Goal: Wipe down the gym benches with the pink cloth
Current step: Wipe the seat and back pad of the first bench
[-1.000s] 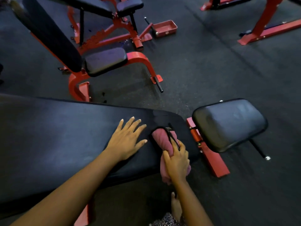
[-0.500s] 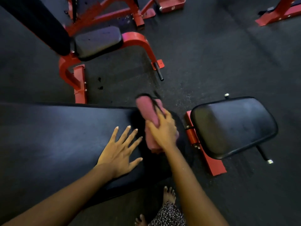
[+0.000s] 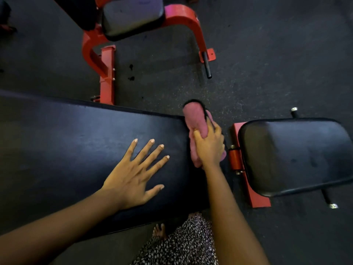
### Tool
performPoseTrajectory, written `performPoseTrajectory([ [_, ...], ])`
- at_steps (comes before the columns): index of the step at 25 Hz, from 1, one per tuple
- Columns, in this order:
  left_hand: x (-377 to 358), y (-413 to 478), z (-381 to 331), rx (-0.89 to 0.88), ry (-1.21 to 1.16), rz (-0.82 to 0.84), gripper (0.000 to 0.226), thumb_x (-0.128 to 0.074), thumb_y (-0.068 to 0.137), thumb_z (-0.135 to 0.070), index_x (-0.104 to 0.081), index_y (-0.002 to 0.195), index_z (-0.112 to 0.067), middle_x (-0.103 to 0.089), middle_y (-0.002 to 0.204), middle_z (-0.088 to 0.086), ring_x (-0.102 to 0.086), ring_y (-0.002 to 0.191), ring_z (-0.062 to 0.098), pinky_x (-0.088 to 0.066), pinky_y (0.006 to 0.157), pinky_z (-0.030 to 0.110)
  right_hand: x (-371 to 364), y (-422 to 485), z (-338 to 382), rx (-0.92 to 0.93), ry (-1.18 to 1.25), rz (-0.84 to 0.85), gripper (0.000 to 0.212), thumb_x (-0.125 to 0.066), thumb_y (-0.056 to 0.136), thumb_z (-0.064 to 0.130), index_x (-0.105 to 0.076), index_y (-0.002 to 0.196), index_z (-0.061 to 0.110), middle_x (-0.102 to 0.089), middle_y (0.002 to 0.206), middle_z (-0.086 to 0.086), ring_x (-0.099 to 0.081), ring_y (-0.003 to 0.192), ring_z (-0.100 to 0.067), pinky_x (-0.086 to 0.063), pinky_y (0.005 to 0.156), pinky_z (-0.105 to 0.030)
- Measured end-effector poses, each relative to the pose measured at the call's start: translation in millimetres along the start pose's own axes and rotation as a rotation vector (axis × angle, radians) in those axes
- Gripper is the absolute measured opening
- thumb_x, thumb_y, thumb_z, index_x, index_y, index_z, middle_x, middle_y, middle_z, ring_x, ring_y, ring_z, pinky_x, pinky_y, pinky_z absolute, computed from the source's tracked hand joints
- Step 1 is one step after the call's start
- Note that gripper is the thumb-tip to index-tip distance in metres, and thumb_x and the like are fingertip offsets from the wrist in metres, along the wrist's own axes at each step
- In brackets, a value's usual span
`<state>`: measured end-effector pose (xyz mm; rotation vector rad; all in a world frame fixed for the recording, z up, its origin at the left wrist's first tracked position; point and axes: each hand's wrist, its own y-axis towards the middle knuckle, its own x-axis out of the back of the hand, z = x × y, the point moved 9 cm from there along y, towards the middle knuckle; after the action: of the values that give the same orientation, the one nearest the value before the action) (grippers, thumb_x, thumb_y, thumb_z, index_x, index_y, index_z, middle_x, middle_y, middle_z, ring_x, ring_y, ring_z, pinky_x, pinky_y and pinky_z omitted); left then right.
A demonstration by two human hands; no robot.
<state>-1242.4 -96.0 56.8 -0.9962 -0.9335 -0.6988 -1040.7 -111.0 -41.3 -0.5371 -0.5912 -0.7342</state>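
Note:
A long black bench pad [image 3: 66, 142] runs across the left and middle of the view. My left hand [image 3: 135, 173] lies flat on it with fingers spread. My right hand [image 3: 209, 145] grips a folded pink cloth [image 3: 195, 119] with a black trim and holds it against the pad's right end, the cloth's far tip reaching past the far corner. A smaller black seat pad [image 3: 298, 155] of the same bench sits to the right on a red frame [image 3: 246, 175].
A second bench with a grey-black seat [image 3: 131, 16] and red frame [image 3: 107, 73] stands behind, its black peg [image 3: 207, 66] pointing at the floor gap. Dark rubber floor [image 3: 267, 54] lies all around. My bare foot [image 3: 159, 230] and patterned skirt [image 3: 183, 245] show below the pad.
My right hand has slid the pink cloth from the pad's near edge across to its far corner. My left hand stays flat on the pad. The camera has tilted further down.

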Motion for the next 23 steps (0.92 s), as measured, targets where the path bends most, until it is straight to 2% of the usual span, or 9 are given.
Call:
performPoseTrajectory([
  [3,0.0,-0.3,-0.9,-0.009,-0.002,0.015,0.071,-0.024,0.087,-0.064,-0.034,0.143,-0.021,-0.031,0.15,0.011,-0.023,0.141,0.034,-0.019,0.109,0.06,10.5,17.0,-66.3,-0.189,-0.027,0.023,0.061,-0.049,0.087,0.041,-0.026,0.143,0.04,-0.04,0.14,-0.008,-0.047,0.119,-0.036,-0.039,0.095,-0.047],
  [6,-0.1,0.5,-0.4,-0.009,0.018,0.022,0.071,-0.02,0.088,-0.064,-0.034,0.143,-0.021,-0.031,0.15,0.011,-0.023,0.14,0.034,-0.019,0.109,0.06,3.7,22.7,-119.0,-0.317,0.091,0.098,0.058,-0.049,0.084,0.049,-0.038,0.137,0.029,-0.048,0.132,-0.012,-0.05,0.116,-0.036,-0.041,0.094,-0.044],
  [9,0.3,0.7,0.5,-0.006,0.005,0.032,0.072,-0.016,0.088,-0.064,-0.036,0.142,-0.021,-0.033,0.149,0.012,-0.025,0.14,0.033,-0.019,0.109,0.06,2.8,12.4,-150.6,-0.391,0.218,0.18,0.05,-0.049,0.087,0.047,-0.049,0.13,0.021,-0.055,0.125,-0.016,-0.051,0.115,-0.037,-0.04,0.095,-0.04],
  [11,0.7,-0.3,-0.8,-0.01,-0.01,0.056,0.07,-0.02,0.088,-0.063,-0.039,0.14,-0.02,-0.036,0.147,0.012,-0.028,0.139,0.034,-0.02,0.108,0.06,8.0,-5.5,-167.9,-0.445,0.245,0.187,0.047,-0.05,0.093,0.038,-0.044,0.136,0.02,-0.051,0.134,-0.015,-0.047,0.122,-0.035,-0.036,0.099,-0.036],
  [15,9.3,25.0,-29.3,0.022,-0.106,0.049,0.069,-0.026,0.083,-0.06,-0.05,0.133,-0.019,-0.044,0.143,0.012,-0.032,0.137,0.033,-0.016,0.107,0.057,9.8,-46.6,-185.5,-0.416,0.308,0.17,0.056,-0.055,0.09,0.04,-0.04,0.14,0.02,-0.048,0.139,-0.012,-0.044,0.126,-0.032,-0.035,0.103,-0.036],
  [16,9.9,40.4,-43.2,-0.007,-0.112,0.047,0.069,-0.022,0.085,-0.06,-0.043,0.138,-0.02,-0.036,0.149,0.01,-0.024,0.141,0.031,-0.01,0.111,0.054,11.8,-57.6,-190.4,-0.412,0.334,0.169,0.056,-0.055,0.089,0.041,-0.041,0.139,0.02,-0.05,0.137,-0.011,-0.046,0.126,-0.031,-0.036,0.103,-0.036],
  [19,-2.5,87.3,-74.0,-0.133,-0.082,0.101,0.068,-0.013,0.092,-0.06,-0.004,0.149,-0.024,0.003,0.158,0.004,0.012,0.145,0.025,0.011,0.115,0.051,25.4,-55.8,-193.9,-0.378,0.359,0.153,0.047,-0.055,0.091,0.033,-0.046,0.136,0.02,-0.053,0.134,-0.008,-0.048,0.123,-0.027,-0.036,0.099,-0.03],
  [21,-14.3,102.6,-80.6,-0.179,-0.028,0.117,0.07,-0.007,0.09,-0.062,0.006,0.148,-0.025,0.01,0.158,0.004,0.017,0.143,0.026,0.014,0.114,0.052,27.2,-22.8,-176.5,-0.306,0.366,0.14,0.049,-0.056,0.09,0.036,-0.046,0.136,0.022,-0.054,0.133,-0.006,-0.049,0.122,-0.024,-0.037,0.101,-0.03],
  [23,-22.2,105.5,-81.1,-0.191,0.007,0.099,0.073,0.0,0.085,-0.062,0.008,0.147,-0.024,0.011,0.157,0.005,0.017,0.143,0.028,0.015,0.113,0.054,15.4,23.9,-145.3,-0.21,0.363,0.187,0.058,-0.055,0.087,0.048,-0.042,0.138,0.023,-0.052,0.136,-0.006,-0.049,0.123,-0.024,-0.038,0.105,-0.037],
])
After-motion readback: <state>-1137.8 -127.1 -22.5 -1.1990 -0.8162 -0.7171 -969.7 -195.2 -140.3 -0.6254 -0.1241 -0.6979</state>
